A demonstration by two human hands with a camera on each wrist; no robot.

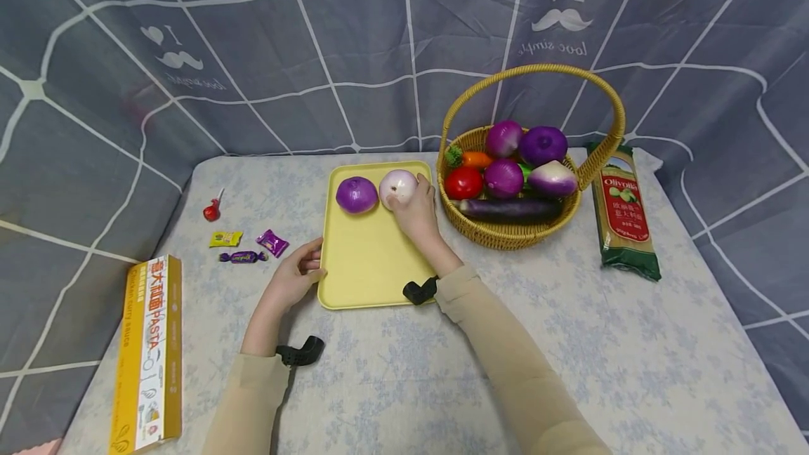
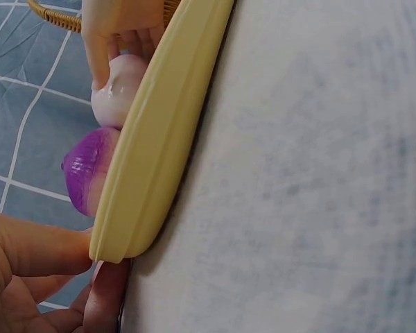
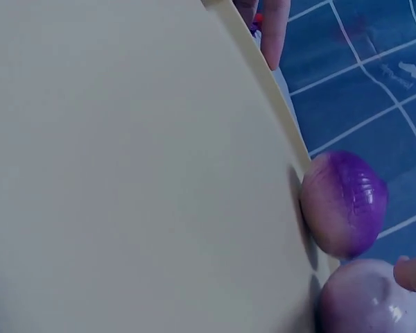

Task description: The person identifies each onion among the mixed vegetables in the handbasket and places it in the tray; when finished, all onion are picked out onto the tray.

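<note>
A yellow tray (image 1: 369, 265) lies at the middle of the table. Two onions sit at its far end: a purple onion (image 1: 357, 194) on the left and a pale pink onion (image 1: 397, 187) beside it. My right hand (image 1: 413, 203) holds the pale onion, fingers curled round its right side. In the right wrist view a fingertip (image 3: 412, 272) touches the pale onion (image 3: 366, 303) next to the purple onion (image 3: 344, 202). My left hand (image 1: 308, 265) pinches the tray's left rim. In the left wrist view its thumb (image 2: 38, 251) lies on the rim (image 2: 159, 139) with a finger underneath.
A wicker basket (image 1: 512, 234) with onions, a tomato, a carrot and an aubergine stands right of the tray. A spaghetti pack (image 1: 624, 213) lies further right. At the left lie a pasta box (image 1: 148, 353), three wrapped candies (image 1: 243, 244) and a lollipop (image 1: 212, 209). Grey cloth hangs behind.
</note>
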